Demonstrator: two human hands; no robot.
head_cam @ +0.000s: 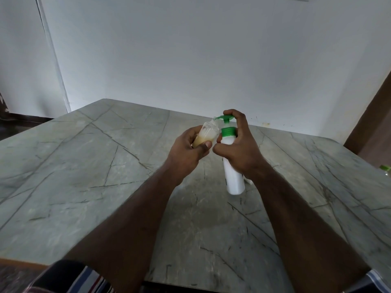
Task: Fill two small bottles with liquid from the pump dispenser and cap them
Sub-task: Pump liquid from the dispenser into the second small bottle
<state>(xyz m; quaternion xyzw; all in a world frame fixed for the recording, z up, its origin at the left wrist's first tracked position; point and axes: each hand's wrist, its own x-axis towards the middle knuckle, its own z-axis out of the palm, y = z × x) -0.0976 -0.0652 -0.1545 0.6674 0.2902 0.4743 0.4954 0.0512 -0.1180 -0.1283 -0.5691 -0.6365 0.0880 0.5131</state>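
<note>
The left hand (186, 149) gripped a small clear plastic bottle (208, 132), partly filled with beige liquid, tilted so that its open mouth met the green nozzle. The right hand (239, 144) was wrapped around the neck of a tall white plastic pump dispenser (233, 178) with a green pump head (227, 117), its forefinger curled over the top. Both were held above a grey, dark-veined stone table (84, 176). A green-topped object (385, 169) showed at the table's right edge, against a white wall (190, 49).

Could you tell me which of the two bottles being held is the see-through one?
The small bottle in the left hand: clear, with beige liquid showing. The pump dispenser is opaque white.
</note>
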